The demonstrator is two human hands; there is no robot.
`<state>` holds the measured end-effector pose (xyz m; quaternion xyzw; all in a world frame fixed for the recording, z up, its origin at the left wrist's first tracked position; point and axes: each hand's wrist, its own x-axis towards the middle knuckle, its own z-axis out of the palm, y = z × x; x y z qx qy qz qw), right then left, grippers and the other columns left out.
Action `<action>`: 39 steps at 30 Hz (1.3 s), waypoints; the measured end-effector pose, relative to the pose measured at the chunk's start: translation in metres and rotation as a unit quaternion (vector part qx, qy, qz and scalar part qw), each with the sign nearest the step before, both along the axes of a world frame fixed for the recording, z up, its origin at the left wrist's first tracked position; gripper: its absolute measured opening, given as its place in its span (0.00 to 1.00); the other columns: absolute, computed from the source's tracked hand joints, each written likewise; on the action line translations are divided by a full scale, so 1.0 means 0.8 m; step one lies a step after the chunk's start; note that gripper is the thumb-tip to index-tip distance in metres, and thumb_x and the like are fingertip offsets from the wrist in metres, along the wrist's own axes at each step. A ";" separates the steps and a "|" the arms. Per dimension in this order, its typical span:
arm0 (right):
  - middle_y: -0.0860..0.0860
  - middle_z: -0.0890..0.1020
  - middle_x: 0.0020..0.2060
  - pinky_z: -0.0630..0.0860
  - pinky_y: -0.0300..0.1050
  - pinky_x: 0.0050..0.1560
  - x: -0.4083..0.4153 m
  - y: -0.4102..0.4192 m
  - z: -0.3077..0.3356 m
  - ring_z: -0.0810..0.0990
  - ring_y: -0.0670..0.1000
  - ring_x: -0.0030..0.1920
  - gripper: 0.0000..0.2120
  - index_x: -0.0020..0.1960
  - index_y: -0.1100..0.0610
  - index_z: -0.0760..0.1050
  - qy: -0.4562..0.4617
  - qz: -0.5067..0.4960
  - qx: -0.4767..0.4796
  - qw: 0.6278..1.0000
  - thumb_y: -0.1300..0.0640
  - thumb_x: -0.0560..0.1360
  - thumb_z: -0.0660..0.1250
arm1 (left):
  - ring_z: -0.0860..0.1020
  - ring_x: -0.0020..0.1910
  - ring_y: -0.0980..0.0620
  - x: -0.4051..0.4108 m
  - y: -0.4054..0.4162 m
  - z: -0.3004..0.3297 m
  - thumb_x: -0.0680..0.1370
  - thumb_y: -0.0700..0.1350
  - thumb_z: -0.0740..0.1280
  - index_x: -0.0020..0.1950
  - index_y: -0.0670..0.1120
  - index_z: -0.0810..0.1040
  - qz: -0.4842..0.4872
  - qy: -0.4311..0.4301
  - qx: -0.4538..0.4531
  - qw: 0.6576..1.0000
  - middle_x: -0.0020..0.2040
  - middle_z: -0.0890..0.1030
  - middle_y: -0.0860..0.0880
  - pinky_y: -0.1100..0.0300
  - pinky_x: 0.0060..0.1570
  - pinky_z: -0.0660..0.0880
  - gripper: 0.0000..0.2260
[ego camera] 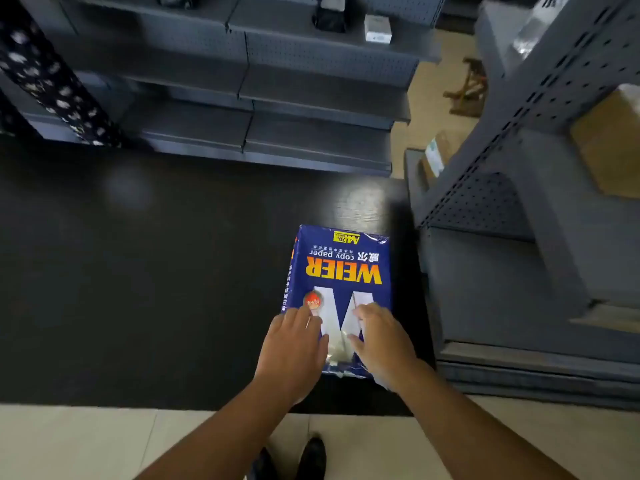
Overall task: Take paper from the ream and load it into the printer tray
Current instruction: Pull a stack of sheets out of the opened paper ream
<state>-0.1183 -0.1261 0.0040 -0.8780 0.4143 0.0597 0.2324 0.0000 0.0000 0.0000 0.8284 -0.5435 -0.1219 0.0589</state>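
Both hands lay on the near end of the ream of copy paper (341,289), a blue wrapped pack printed "WEIER copy paper" with the lettering upside down to the camera. The left hand (292,348) rested palm down on the pack's near left corner, its grip loose, fingers spread flat over the wrapper beside a round red sticker (312,301) and closed on nothing. The right hand (382,341) pressed on the near right part, fingers slightly curled onto the wrapper, its grip likewise open and clasping nothing that could be seen. The wrapper looked torn or crumpled at the near edge between the hands. The ream lay flat on a dark worktop (156,271), toward its right side. Beyond the worktop stood grey metal shelving (311,98) with perforated back panels, and another shelf unit (519,237) rose just right of the ream, holding cardboard boxes (606,140). Pale floor tiles (69,445) and dark shoes (311,459) showed below.
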 end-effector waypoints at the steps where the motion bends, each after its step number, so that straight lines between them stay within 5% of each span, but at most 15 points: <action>1: 0.49 0.77 0.61 0.77 0.46 0.60 0.001 0.001 -0.012 0.76 0.51 0.61 0.19 0.63 0.51 0.71 0.022 0.013 -0.010 1.000 0.46 0.75 0.68 | 0.75 0.56 0.49 0.001 -0.001 -0.007 0.76 0.57 0.66 0.57 0.50 0.75 -0.008 0.000 0.013 1.000 0.55 0.79 0.51 0.53 0.54 0.78 0.14; 3: 0.50 0.76 0.61 0.76 0.44 0.60 0.003 0.002 -0.033 0.75 0.52 0.60 0.17 0.63 0.52 0.70 0.041 0.042 -0.030 0.998 0.47 0.77 0.66 | 0.76 0.52 0.48 -0.003 -0.003 -0.028 0.73 0.56 0.70 0.53 0.49 0.77 -0.016 -0.025 0.007 1.000 0.51 0.80 0.50 0.52 0.49 0.79 0.14; 14: 0.52 0.77 0.57 0.76 0.45 0.59 0.004 0.021 -0.070 0.74 0.51 0.57 0.14 0.58 0.54 0.71 0.039 0.032 -0.009 0.999 0.55 0.75 0.70 | 0.71 0.55 0.45 -0.018 0.003 -0.068 0.80 0.55 0.56 0.59 0.47 0.70 -0.024 -0.015 0.049 0.998 0.57 0.74 0.47 0.49 0.57 0.73 0.14; 22: 0.53 0.78 0.47 0.77 0.44 0.47 0.004 0.021 -0.074 0.77 0.52 0.49 0.07 0.50 0.57 0.75 -0.019 -0.055 0.014 0.998 0.61 0.74 0.71 | 0.66 0.63 0.44 -0.029 0.014 -0.072 0.80 0.51 0.61 0.65 0.46 0.68 -0.053 -0.009 0.076 0.996 0.63 0.70 0.46 0.48 0.63 0.71 0.16; 30: 0.57 0.79 0.51 0.76 0.45 0.53 0.006 0.025 -0.080 0.77 0.53 0.51 0.15 0.56 0.60 0.73 0.110 0.090 -0.125 0.982 0.58 0.73 0.72 | 0.59 0.72 0.49 -0.039 0.034 -0.070 0.82 0.56 0.53 0.73 0.49 0.60 -0.010 0.027 0.065 0.997 0.72 0.65 0.50 0.51 0.71 0.65 0.22; 39: 0.54 0.80 0.36 0.78 0.44 0.35 -0.035 0.033 -0.064 0.78 0.52 0.36 0.10 0.41 0.59 0.76 -0.070 0.168 -0.116 0.976 0.60 0.66 0.77 | 0.51 0.77 0.46 -0.043 0.040 -0.074 0.83 0.53 0.51 0.77 0.46 0.52 -0.047 0.007 0.098 0.994 0.78 0.58 0.48 0.48 0.75 0.59 0.25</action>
